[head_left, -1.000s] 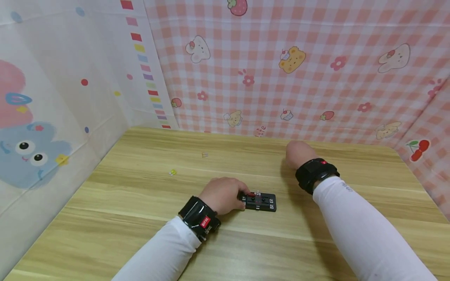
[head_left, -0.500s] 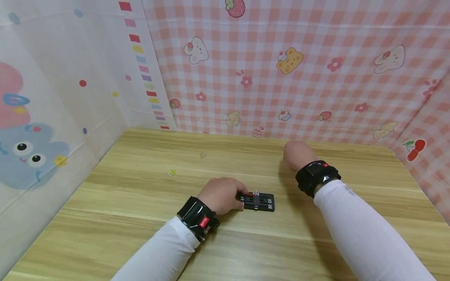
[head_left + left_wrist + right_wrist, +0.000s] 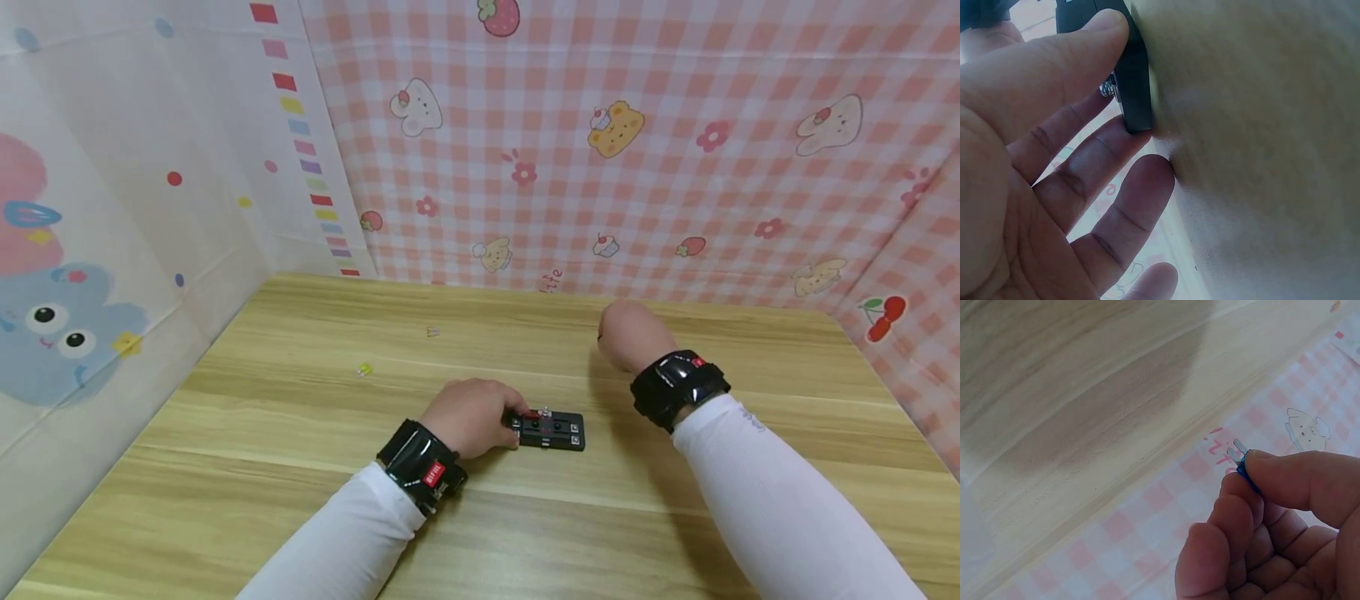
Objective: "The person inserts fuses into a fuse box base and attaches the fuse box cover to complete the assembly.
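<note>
My left hand [image 3: 468,417] grips the left end of a small black fuse block [image 3: 562,432] lying on the table. In the left wrist view the thumb presses one long side of the block, with fingers against the opposite side. Metal terminals show on its top, and a small red piece [image 3: 531,413] sits by the fingertips. Raised near the back of the table, my right hand [image 3: 633,333] pinches a blue blade fuse [image 3: 1247,478] between thumb and index finger. The fuse's two metal prongs stick out past the fingertips; most of its body is hidden.
A yellow blade fuse [image 3: 364,369] lies on the wooden table [image 3: 525,533] left of the block. Farther back is another small fuse [image 3: 432,332], pale with a hint of orange. A checked cloth wall [image 3: 465,183] rises along the table's back edge.
My right hand has shifted slightly left, its wrist turning a little. My left hand keeps its grip on the fuse block, and the whole head view has drifted slightly.
</note>
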{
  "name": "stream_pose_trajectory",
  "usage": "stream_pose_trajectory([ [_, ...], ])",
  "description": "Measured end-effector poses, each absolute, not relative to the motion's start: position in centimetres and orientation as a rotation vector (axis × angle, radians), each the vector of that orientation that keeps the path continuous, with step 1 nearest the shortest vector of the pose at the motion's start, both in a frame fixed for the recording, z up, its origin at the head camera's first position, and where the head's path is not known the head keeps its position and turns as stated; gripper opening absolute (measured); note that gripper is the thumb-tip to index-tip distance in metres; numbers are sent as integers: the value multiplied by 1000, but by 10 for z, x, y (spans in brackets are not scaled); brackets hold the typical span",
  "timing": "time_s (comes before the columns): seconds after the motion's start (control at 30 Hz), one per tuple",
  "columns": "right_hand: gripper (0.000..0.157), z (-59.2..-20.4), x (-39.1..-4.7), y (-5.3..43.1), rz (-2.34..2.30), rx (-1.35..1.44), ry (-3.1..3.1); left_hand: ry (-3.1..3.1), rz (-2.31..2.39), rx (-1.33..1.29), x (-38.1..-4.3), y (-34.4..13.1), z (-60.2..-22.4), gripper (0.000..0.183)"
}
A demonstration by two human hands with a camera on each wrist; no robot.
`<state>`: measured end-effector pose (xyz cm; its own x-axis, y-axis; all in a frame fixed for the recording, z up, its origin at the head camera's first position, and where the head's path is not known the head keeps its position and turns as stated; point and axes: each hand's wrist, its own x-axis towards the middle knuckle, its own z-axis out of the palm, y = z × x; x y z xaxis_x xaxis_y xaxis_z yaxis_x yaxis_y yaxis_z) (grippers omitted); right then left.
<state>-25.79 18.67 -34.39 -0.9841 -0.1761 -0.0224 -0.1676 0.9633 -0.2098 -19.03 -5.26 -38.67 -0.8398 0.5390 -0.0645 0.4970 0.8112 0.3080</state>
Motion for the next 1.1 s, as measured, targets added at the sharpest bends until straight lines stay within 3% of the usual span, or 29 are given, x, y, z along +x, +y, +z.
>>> stream_pose_trajectory([
  [0.23, 15, -343, -253, 184, -353, -257, 3066, 2848, 435, 821, -189, -54, -386, 33],
  [1.1, 11, -343, -229, 181, -419, -354, 3084, 2848, 425, 836, -190, -53, -385, 35],
])
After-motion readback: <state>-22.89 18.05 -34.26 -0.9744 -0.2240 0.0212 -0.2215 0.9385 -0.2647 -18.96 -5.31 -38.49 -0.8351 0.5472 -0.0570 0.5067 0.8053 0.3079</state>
